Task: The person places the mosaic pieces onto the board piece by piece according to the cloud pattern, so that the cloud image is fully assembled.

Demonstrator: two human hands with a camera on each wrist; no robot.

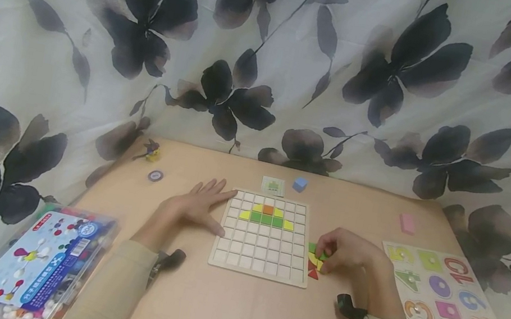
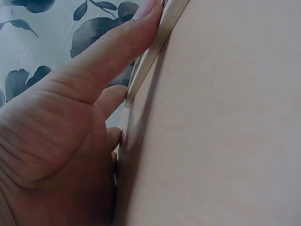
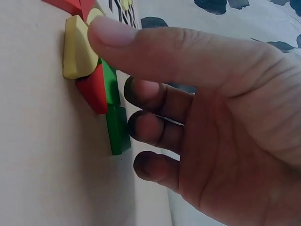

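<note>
A white grid board (image 1: 257, 252) in a pale wooden frame lies in the middle of the table. Green, yellow and orange pieces (image 1: 266, 219) fill part of its upper rows. My left hand (image 1: 193, 205) spreads its fingers at the board's left edge, and its thumb (image 2: 124, 42) touches the frame. At the board's right side, my right hand (image 1: 352, 249) bends its fingers over a small pile of green, yellow and red pieces. Its thumb is over a yellow piece (image 3: 77, 49), beside a red piece (image 3: 95, 89) and a green piece (image 3: 116, 129). The index fingertip's contact is hidden.
Behind the board are a pattern card (image 1: 273, 186) and a blue cube (image 1: 299, 184). A pink block (image 1: 406, 224) and number puzzle board (image 1: 421, 294) lie right. At left are a small figurine (image 1: 151, 151), round disc (image 1: 155, 175) and molecule-kit box (image 1: 38, 258).
</note>
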